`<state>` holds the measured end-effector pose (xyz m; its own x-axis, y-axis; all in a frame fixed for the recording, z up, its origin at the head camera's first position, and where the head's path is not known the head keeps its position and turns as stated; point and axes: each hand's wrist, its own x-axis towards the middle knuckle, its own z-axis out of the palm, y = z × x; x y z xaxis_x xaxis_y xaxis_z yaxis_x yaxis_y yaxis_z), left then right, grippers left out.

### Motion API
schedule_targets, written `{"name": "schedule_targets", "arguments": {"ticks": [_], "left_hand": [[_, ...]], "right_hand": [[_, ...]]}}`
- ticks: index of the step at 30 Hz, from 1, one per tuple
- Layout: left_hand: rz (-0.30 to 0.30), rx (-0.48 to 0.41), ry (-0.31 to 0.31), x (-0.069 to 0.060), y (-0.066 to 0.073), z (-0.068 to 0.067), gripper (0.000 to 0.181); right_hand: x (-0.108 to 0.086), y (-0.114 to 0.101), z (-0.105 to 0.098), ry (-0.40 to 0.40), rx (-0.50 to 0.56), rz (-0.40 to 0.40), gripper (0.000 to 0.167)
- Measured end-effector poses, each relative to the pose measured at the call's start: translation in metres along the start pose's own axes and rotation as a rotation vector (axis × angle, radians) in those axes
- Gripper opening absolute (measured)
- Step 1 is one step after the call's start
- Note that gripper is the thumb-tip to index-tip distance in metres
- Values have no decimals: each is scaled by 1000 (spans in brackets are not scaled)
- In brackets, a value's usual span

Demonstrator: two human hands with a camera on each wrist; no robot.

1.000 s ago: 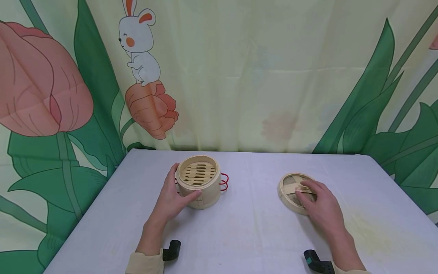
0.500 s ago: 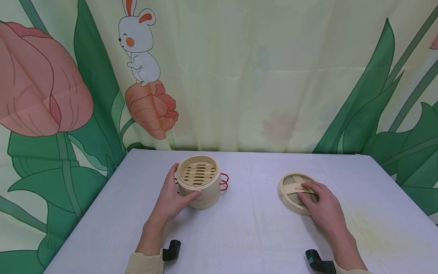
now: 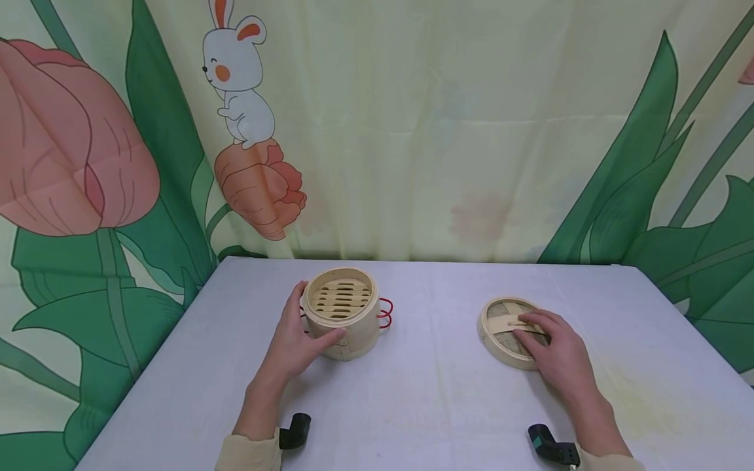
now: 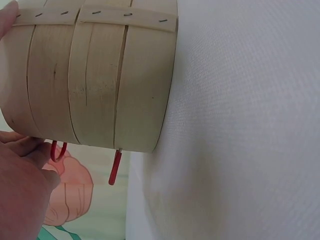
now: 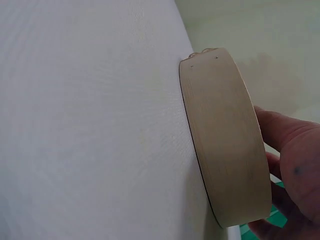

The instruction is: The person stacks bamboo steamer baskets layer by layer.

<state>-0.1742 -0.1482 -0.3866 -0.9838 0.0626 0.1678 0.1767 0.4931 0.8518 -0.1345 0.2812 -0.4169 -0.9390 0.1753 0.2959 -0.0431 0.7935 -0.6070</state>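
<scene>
A round bamboo steamer (image 3: 353, 337) with a slatted top and red loops stands on the left half of the table. My left hand (image 3: 297, 343) grips its side, thumb at the front and fingers round the left. In the left wrist view the steamer's stapled wall (image 4: 95, 75) and two red loops show beside my left hand (image 4: 22, 185). To the right, a round bamboo lid (image 3: 501, 341) lies flat on the cloth. My right hand (image 3: 562, 360) has its thumb and fingers at the lid's centre strap. The right wrist view shows the lid's rim (image 5: 227, 140) and my right hand (image 5: 295, 170) behind it.
A white cloth (image 3: 424, 392) covers the table, whose far edge meets a printed curtain (image 3: 412, 163). A black wrist device sits at each sleeve, one on the left (image 3: 296, 431) and one on the right (image 3: 552, 446).
My right hand has shifted slightly right over the lid, its thumb farther from the lid's left side. My left hand, the steamer and the lid stay in place.
</scene>
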Motion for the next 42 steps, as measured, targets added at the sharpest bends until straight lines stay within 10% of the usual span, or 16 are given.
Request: {"name": "schedule_targets", "arguments": {"ticks": [42], "left_hand": [[-9, -9, 2, -1, 0, 0, 122]], "right_hand": [[4, 1, -1, 23, 18, 11, 26]]}}
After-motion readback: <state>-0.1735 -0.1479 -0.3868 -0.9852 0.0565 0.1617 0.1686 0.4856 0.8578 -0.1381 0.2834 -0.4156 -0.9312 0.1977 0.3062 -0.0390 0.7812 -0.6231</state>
